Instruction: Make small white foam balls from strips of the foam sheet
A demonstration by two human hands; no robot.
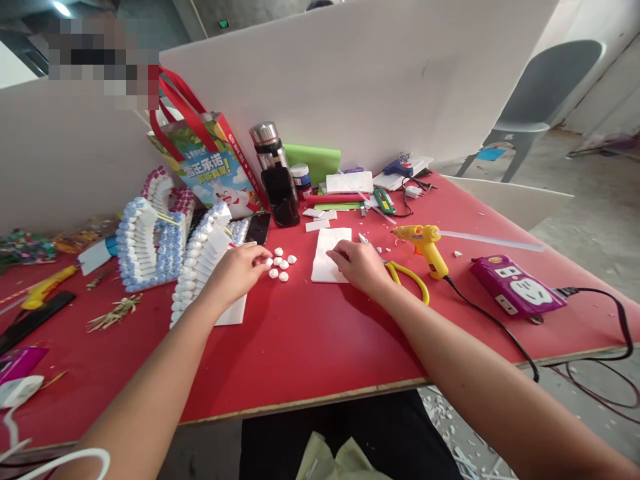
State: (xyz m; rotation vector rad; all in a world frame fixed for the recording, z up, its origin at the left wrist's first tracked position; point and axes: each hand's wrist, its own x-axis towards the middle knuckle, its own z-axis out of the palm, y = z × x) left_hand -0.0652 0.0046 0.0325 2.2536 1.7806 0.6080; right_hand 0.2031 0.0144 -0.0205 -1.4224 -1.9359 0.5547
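My left hand (243,267) is at the left of a small cluster of white balls (284,265), its thumb and fingers closed at a white ball (269,262) on the cluster's edge. Just behind that wrist stands a curved piece made of rows of white-tipped sticks (193,283). My right hand (356,261) rests over the right side of a white folded sheet (327,257); its fingers are curled together, and what they hold, if anything, is hidden. Yellow-handled pliers (417,277) lie partly behind the right wrist.
A yellow glue gun (425,247) and a purple power strip (517,287) with cords lie to the right. At the back stand a steel flask (273,157) and a gift bag (210,167). Blue-tipped stick pieces (145,243) and a yellow cutter (47,288) are at left.
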